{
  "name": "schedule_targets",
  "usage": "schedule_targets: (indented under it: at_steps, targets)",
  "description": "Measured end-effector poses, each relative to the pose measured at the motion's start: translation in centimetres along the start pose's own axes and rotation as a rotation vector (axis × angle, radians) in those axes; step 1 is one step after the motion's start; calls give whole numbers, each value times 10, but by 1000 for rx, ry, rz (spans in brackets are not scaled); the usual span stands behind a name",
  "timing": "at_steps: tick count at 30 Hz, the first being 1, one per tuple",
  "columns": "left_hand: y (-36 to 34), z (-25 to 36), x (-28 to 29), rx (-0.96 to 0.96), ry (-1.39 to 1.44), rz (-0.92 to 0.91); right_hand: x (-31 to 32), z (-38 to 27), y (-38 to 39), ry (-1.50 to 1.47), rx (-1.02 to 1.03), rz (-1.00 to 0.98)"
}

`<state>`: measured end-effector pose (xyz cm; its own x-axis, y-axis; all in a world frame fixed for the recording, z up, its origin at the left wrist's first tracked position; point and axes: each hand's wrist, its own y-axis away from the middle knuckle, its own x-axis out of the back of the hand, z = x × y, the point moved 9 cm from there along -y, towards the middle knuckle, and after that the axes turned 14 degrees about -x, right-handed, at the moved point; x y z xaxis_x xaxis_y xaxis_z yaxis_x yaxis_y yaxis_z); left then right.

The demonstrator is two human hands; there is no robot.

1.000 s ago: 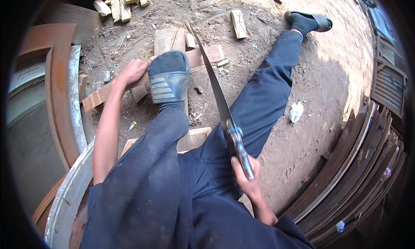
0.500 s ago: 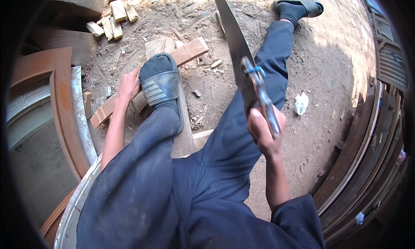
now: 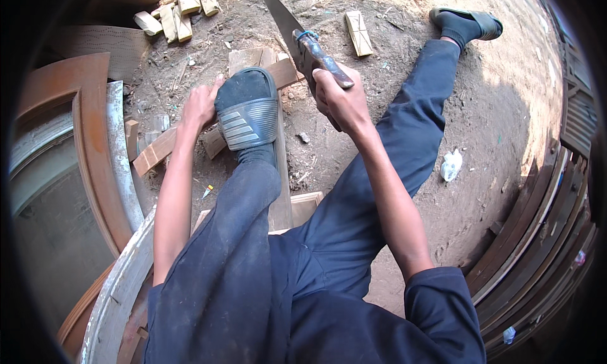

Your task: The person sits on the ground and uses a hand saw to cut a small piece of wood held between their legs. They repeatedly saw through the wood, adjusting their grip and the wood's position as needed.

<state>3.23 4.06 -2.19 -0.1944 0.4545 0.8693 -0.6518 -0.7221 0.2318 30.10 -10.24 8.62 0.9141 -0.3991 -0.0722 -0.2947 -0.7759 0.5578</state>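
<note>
We look from the head of the person, through the left one of two wide fisheye cameras worn side by side. The view faces downward and a little forward: the lap (image 3: 316, 275) is closest to us at the near side, and the ground (image 3: 487, 136) stretches to the far side. The left hand (image 3: 199, 108) and the right hand (image 3: 344, 101) lie between near and far. Our field reaches from a brown wooden frame (image 3: 95, 130) at left to stacked boards (image 3: 537, 225) at right, where straight edges appear bent.

A grey-bladed handsaw (image 3: 305, 49) slants near a wooden strip (image 3: 157, 151).
</note>
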Motion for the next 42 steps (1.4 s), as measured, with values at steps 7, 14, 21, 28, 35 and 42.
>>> schedule_targets:
  at_steps: [7,14,21,28,35,42]
  targets:
    - [2,4,2,148,92,-57,-5,5,-1,-58,-59,-28]
    - [1,12,7,148,71,-60,-7,-1,3,112,-44,6]
    - [1,11,11,147,51,-53,-10,3,21,215,-54,41]
    - [1,10,3,185,80,-137,3,35,73,146,-88,118]
    - [-3,1,4,122,77,-98,67,62,303,108,-521,185]
    - [-10,11,8,97,66,-43,83,-5,274,64,-31,195]
